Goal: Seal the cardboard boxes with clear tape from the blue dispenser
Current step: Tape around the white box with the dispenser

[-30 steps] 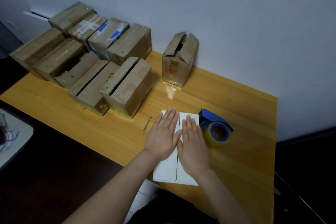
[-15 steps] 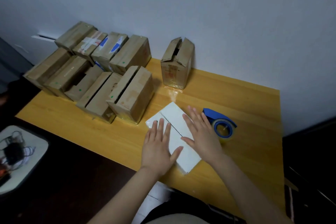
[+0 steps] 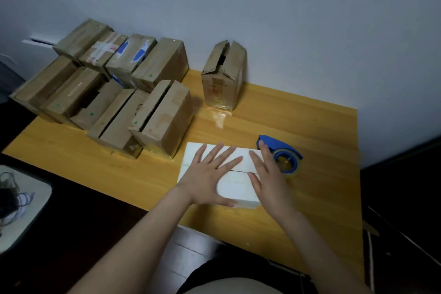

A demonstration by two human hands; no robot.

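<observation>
White and flat, the rectangular cardboard box (image 3: 238, 188) lay at the near edge of the yellow wooden counter (image 3: 310, 126), with a thin dark seam running across its top from left to right. We saw both hands spread flat on it, palms down. The left hand (image 3: 205, 179) had its fingers straight and fanned wide over the seam, the thumb stretched along the near part of the lid, gripping nothing. The right hand (image 3: 269, 179) lay along the box's right end, its fingers straight and close together, also holding nothing. Its fingertips reached up to the blue plastic tape dispenser (image 3: 281, 144), though we could not tell whether they touched it.

The dispenser sat on the counter just beside the white box's right end, its roll of clear tape showing inside the blue ring.

To the left, a cluster of brown cardboard boxes (image 3: 107, 83) stood packed together against the grey wall (image 3: 286, 19), several with gaps between their top flaps. The nearest of them was just beside the white box's far left corner. A single tall brown cardboard box (image 3: 223, 81) stood apart by the wall, its top flaps crumpled and partly open, with a shiny scrap of clear tape (image 3: 219, 117) on the counter in front of it.
</observation>
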